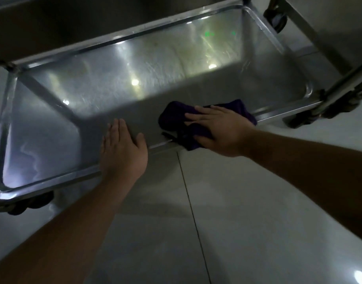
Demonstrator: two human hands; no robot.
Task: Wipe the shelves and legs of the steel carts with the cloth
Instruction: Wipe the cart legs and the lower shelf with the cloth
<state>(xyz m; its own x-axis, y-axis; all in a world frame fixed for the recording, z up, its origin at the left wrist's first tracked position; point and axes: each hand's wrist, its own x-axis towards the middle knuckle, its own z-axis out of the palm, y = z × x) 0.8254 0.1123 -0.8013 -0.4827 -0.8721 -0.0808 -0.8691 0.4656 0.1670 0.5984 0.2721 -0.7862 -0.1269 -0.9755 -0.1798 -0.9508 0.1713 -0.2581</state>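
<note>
The cloth [198,121] (dark purple, bunched) lay on the near edge of the cart's bottom shelf [135,83], right of centre, with one fold draped over the near rim. The right hand [219,132] pressed it flat: fingers straight and pointing left across the top of the cloth, thumb tucked against its near side. The left hand [122,150] rested just to the left, apart from the cloth, palm down and released, fingers straight and together on the shelf surface, heel over the near rim, holding nothing. Both forearms entered from the near side, bare.

The shelf was a shallow steel tray with a raised rim and rounded corners; its far half carried bright reflections of ceiling lights and fine swirl marks, while its near half lay in shadow. A leg [344,80] rose at the near right corner, with a castor [311,117] beneath it. A second castor [30,203] showed under the near left corner. A darker upper shelf [52,23] overhung the far left. At far right stood part of another cart [295,19] with its own wheel [276,19]. The floor [237,212] was pale glossy tile with one dark grout line running toward the near edge.
</note>
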